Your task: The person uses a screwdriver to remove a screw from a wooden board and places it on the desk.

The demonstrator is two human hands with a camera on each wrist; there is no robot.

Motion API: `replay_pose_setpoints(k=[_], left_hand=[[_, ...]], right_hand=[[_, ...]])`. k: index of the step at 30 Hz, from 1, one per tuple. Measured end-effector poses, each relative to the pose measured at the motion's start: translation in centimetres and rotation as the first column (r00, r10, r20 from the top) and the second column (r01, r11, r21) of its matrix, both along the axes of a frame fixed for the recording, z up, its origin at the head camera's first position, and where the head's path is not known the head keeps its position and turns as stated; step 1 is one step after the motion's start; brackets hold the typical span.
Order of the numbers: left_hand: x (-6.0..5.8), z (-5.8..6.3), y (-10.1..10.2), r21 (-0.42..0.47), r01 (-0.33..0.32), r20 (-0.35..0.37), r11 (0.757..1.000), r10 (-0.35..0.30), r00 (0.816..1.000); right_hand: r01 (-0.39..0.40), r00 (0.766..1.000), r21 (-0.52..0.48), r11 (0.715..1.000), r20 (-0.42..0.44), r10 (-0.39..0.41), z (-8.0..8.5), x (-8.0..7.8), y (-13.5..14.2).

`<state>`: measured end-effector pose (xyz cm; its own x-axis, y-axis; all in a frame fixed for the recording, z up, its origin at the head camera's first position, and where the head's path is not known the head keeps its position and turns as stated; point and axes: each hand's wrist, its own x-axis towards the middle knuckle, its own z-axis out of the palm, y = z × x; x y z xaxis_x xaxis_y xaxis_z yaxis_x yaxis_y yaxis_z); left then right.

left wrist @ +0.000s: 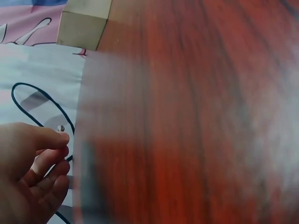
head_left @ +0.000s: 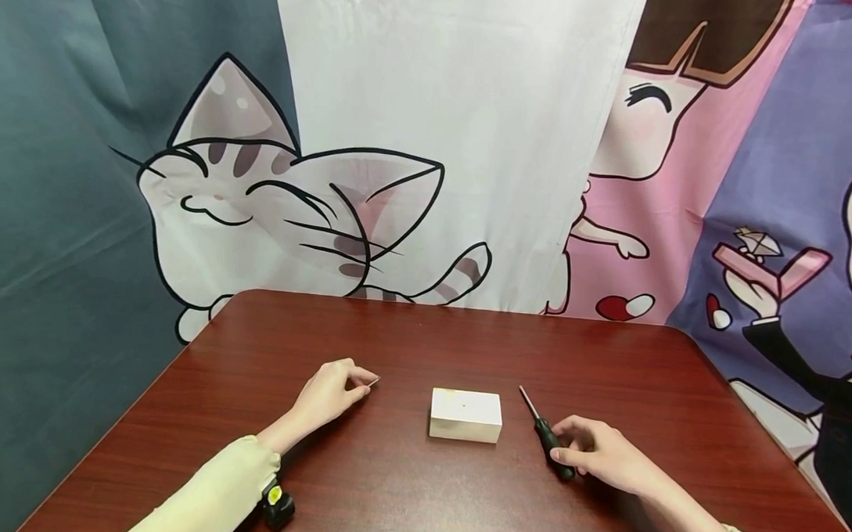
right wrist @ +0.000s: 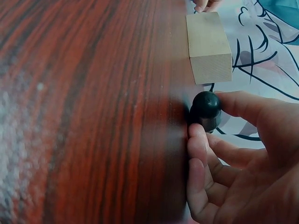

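Between thumb and fingertips, my left hand (head_left: 332, 391) pinches a small screw (head_left: 375, 381). Its shiny round end (left wrist: 61, 128) pokes out past the fingers in the left wrist view. To the right, my right hand (head_left: 603, 454) holds a screwdriver (head_left: 548, 440) by its black handle, thumb on one side and fingers on the other. The metal shaft points away, toward the far edge of the table. A pale wooden block (head_left: 465, 428) lies flat between the two hands, with a small dark dot on its top face.
The dark red wooden table (head_left: 390, 484) has rounded far corners. Behind it hangs a cloth backdrop (head_left: 461, 79) printed with a cartoon cat and figures. A small black device (head_left: 277, 511) sits at the left wrist.
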<state>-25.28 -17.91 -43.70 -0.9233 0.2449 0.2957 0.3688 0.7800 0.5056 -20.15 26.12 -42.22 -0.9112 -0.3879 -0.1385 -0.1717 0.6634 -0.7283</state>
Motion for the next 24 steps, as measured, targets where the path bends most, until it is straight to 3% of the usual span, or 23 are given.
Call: replay_pose_setpoints(k=[7,13,19,24], left_hand=[[-0.6,-0.7,-0.9,-0.02,0.089,-0.018,0.996,-0.09,0.996],[-0.8,-1.1,-1.2,-0.027,0.117,0.005,0.993,-0.117,0.993],[-0.7,-1.1,-1.0,-0.032,0.083,0.028,0.996,-0.082,0.996],[-0.1,-1.0,-0.4,-0.03,0.006,0.058,1.0,-0.004,0.998]], right_hand=[[0.004,1.0,-0.003,1.0,0.002,-0.004,-0.2,0.0,-0.1],[-0.001,1.0,-0.006,1.0,0.013,0.001,-0.3,0.0,-0.1],[-0.002,1.0,-0.002,1.0,0.005,0.002,-0.3,0.0,-0.2],[0.0,1.0,-0.002,1.0,0.003,0.0,-0.2,0.0,-0.2]])
